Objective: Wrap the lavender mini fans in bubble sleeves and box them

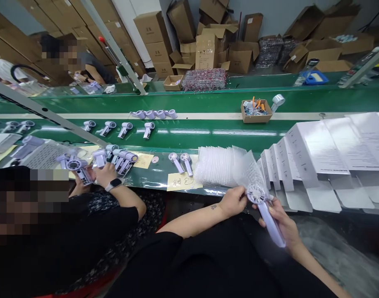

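Note:
My right hand (281,223) is closed around the handle of a lilac hand-held fan (264,207), its round head pointing up and left. My left hand (234,200) pinches the edge of a clear bubble-wrap bag (250,171) beside the fan's head. A fanned stack of the same clear bags (217,165) lies on the table edge just beyond my hands. Two more lilac fans (181,161) lie left of the stack by a yellow paper label (181,181).
Flat white boxes (320,157) overlap in a row at the right. A green conveyor belt (208,138) carries several fans. A small cardboard box of parts (256,111) sits on it. A person at my left handles fans (115,159); another person sits across. Cartons pile behind.

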{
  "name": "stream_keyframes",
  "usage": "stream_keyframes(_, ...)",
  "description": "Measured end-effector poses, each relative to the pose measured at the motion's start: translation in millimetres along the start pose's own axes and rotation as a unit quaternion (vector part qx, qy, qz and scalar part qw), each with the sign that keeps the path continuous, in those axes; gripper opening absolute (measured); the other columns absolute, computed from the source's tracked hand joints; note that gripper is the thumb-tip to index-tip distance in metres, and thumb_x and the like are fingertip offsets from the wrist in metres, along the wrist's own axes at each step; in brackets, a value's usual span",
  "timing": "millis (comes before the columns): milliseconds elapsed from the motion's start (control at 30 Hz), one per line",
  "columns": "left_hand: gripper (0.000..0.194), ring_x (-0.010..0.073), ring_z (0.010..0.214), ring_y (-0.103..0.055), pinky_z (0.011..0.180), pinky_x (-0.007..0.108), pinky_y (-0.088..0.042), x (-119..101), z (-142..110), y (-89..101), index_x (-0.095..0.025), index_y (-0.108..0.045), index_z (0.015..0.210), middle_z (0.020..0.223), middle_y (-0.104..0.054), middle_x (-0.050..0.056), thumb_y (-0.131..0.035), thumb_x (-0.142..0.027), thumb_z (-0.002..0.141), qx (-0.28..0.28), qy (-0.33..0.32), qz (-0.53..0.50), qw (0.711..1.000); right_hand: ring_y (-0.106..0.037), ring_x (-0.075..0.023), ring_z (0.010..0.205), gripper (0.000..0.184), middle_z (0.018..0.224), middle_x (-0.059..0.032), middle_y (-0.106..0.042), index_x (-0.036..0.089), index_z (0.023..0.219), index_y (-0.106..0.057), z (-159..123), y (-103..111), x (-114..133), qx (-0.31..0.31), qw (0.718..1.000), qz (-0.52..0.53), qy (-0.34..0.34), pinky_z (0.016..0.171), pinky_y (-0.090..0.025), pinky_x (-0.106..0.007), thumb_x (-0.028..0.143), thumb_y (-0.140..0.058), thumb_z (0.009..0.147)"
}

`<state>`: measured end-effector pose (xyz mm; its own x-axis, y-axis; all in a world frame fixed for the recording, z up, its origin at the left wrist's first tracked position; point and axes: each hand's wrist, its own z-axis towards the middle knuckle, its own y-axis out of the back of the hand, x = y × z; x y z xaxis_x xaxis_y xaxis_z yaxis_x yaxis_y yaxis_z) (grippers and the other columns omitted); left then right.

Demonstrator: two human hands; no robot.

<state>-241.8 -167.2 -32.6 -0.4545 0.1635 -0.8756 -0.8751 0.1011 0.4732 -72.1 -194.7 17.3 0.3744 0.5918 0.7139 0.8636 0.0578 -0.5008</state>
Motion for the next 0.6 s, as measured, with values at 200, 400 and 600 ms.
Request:
stream_keyframes(200,0.006,0.0118,0.059,-0.054,0.051,0.02,-0.038,0,-6,6.1,-0.017,-0.055,0.075,0.063,-0.058,-0.002,-0.056,-0.02,0.071,0.052,0.062,-0.01,0.997,-0.061,-0.0187,0.08,0.057,0.104,-0.0016,-0.06,0.036,0.121,-0.04,-4,-6,5,-0.023,1.0,0.011,-0.018,0.053,-0.05,-0.025,0.026,-0.068,0.072)
stream_keyframes(400,0.008,0.0119,0.056,-0.054,0.056,0.023,-0.043,-18,-16,24.9,-0.016,-0.056,0.078,0.063,-0.059,0.001,-0.049,-0.017,0.075,-0.105,-0.054,0.036,0.992,-0.059,-0.0135,0.053,0.042,0.079,-0.0013,-0.064,0.028,0.109,-0.05,-10,-10,22,-0.037,0.996,0.005,-0.077,0.047,-0.051,-0.024,0.025,-0.068,0.071)
stream_keyframes(600,0.011,0.0142,0.061,-0.057,0.061,0.026,-0.045,-25,-21,28.8,-0.016,-0.057,0.076,0.063,-0.06,0.003,-0.046,-0.016,0.079,-0.06,-0.207,0.098,0.972,-0.061,-0.0129,0.054,0.033,0.073,-0.0015,-0.066,0.024,0.099,-0.053,-10,-12,16,-0.072,0.989,0.018,-0.124,0.049,-0.053,-0.021,0.028,-0.069,0.071)
